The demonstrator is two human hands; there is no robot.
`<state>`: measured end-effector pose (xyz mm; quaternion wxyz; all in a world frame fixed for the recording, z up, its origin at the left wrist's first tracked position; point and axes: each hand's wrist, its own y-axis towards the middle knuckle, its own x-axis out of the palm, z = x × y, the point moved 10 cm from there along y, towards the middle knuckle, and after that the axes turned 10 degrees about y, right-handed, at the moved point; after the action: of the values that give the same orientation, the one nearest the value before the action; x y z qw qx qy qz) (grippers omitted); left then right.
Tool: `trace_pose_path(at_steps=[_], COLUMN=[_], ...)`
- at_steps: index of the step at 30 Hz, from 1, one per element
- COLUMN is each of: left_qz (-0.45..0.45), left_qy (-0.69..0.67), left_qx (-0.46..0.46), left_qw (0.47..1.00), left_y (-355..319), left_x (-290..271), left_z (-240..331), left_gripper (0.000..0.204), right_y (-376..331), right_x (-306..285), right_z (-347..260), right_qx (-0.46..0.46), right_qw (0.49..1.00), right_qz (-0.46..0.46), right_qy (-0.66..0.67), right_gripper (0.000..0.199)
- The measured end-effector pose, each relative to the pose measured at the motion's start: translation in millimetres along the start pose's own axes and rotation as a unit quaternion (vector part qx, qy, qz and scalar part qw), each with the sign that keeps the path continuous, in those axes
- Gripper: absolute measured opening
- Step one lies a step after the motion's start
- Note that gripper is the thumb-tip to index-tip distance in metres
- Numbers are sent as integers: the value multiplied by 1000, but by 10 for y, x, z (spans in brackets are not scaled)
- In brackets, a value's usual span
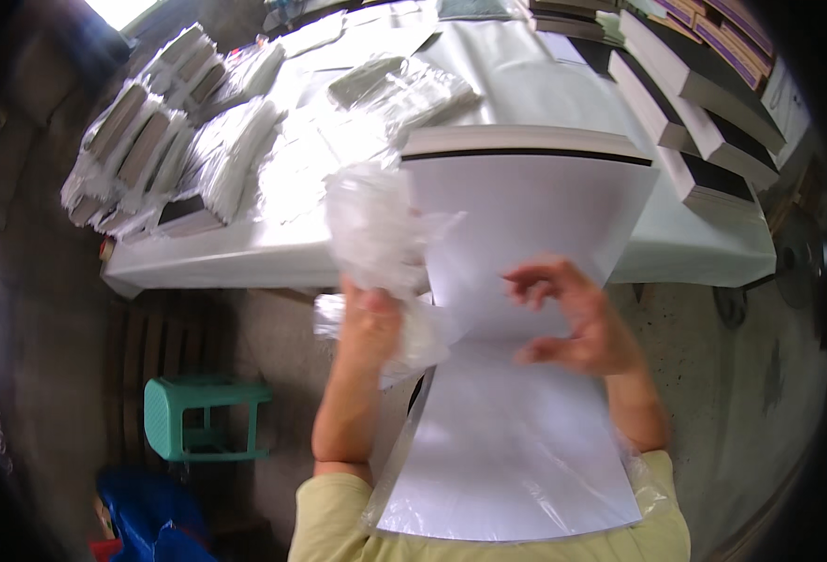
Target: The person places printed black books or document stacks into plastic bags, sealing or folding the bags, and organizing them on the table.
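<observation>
White-covered table (184,262) ahead | wide white sheet (526,215) from table edge down twd shirt (329,510), clear plastic (646,482) at low end | crumpled plastic (371,220), clenched in L hand (371,323) | R hand (590,328) over sheet, fingers half-bent, holds nothing.

The left forearm (343,412) reaches forward from the pale yellow shirt (332,510), the left hand (373,323) gripping ahead of it with its thumb showing. The right forearm (638,407) slants inward, and ahead of the shirt the right hand (563,314), slightly blurred, is cupped, curved fingers parted from the thumb.
</observation>
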<state>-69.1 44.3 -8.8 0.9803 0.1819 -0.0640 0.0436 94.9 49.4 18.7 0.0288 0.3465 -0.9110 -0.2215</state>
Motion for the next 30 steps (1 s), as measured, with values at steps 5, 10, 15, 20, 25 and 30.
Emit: trace_pose_path(at_steps=[5,10,15,20,25,30], left_qz=[-6,-58,-135,-23,20,56], left_qy=[-77,-222,-266,-141,-205,-194], left_qx=[-188,-268,-171,-255,-286,-254], left_qw=[979,936,939,956,936,946], left_y=[-189,-277,-184,-238,-242,-225], left_x=[643,840,968,775,756,743], left_z=[-563,-856,-635,-766,-799,-635], left_gripper=[72,70,67,46,32,32], right_y=[85,-44,-45,-109,-87,-77], right_x=[-97,-347,-271,-654,-581,-666], right_z=[378,414,436,358,223,333], right_qx=[76,-17,29,-32,-60,-22], right_qw=[974,967,974,949,963,938], right_qz=[152,217,211,308,260,313], right_qy=[149,129,78,65,36,144], right_gripper=[47,36,24,33,63,38])
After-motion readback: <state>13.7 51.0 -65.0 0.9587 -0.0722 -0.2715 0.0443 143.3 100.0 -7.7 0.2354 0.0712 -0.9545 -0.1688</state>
